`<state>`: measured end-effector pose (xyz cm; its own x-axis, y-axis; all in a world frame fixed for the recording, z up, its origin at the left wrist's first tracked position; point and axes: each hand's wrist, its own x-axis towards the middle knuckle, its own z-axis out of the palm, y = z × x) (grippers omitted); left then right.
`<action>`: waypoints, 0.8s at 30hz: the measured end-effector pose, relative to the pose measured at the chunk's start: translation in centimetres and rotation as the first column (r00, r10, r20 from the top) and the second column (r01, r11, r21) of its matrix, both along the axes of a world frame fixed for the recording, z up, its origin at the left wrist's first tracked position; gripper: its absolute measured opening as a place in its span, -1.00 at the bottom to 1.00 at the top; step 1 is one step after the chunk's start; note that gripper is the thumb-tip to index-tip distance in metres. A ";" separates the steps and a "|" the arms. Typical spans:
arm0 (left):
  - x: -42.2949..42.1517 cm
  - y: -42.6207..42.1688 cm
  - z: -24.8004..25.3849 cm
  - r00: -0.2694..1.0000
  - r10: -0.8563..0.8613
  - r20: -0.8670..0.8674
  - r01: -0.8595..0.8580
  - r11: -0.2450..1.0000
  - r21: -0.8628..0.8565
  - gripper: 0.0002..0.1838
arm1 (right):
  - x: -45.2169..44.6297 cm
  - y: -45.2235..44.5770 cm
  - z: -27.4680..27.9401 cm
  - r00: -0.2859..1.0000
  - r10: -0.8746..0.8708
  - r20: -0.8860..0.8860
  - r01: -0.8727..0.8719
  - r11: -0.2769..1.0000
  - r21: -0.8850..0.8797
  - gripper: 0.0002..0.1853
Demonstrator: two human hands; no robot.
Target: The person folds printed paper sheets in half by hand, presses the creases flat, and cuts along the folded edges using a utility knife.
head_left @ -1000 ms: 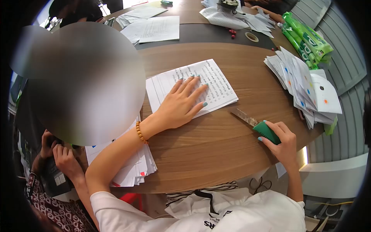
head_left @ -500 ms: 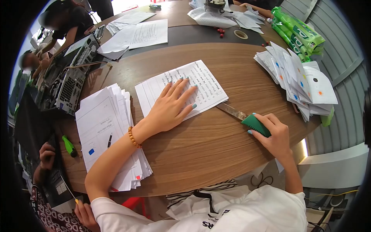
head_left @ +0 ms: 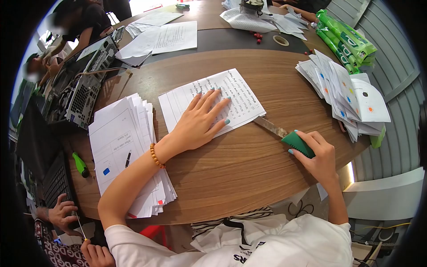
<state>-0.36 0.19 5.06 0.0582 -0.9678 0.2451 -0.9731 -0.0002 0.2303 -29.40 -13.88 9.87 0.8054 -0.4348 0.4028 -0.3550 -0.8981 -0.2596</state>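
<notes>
My left hand (head_left: 198,122) lies flat with spread fingers on a folded printed sheet (head_left: 243,99) in the middle of the table. In my right hand (head_left: 318,158) is the green handle of a knife (head_left: 299,143). Its long, stained blade (head_left: 272,127) points left, and the tip is hidden under or within the sheet's right corner. Left of my forearm is a thick stack of printed papers (head_left: 118,133), partly covered by my arm.
Folded papers with coloured spots (head_left: 342,91) are piled at right, by green packages (head_left: 349,40). A tape roll (head_left: 280,40) sits at the back. At left are a computer case (head_left: 84,95), a green-handled tool (head_left: 80,164) and another person's hand (head_left: 63,214) holding a thin rod.
The view has shifted slightly. My hands keep nearly the same pose on the sheet and knife. At lower left, the other person's hand has moved down, and a black keyboard now shows.
</notes>
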 end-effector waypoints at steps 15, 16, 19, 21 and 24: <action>-0.2 0.0 0.2 1.000 -0.009 0.015 0.008 0.999 0.033 -0.48 | -0.3 0.5 0.1 1.000 0.005 -0.020 -0.005 1.000 -0.006 -0.53; -0.2 0.0 0.2 1.000 -0.005 0.020 0.005 0.999 0.033 -0.49 | -0.3 0.5 0.1 1.000 0.010 -0.015 -0.010 1.000 -0.012 -0.53; -0.1 0.0 0.2 1.000 -0.004 0.023 0.004 0.999 0.032 -0.49 | -0.2 0.6 0.3 1.000 0.002 -0.012 -0.002 1.000 0.002 -0.54; -0.2 0.0 0.2 1.000 -0.002 0.016 0.002 0.999 0.034 -0.49 | -0.2 0.6 0.4 1.000 0.006 -0.009 -0.006 1.000 0.008 -0.54; -0.2 0.0 0.2 1.000 -0.002 0.011 0.002 0.999 0.036 -0.49 | -0.1 0.6 0.4 1.000 0.008 -0.010 -0.008 1.000 0.008 -0.54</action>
<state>-0.56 0.19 5.28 0.0536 -0.9761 0.2108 -0.9756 -0.0061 0.2196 -29.50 -13.32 10.30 0.8129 -0.4316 0.3910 -0.3504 -0.8988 -0.2636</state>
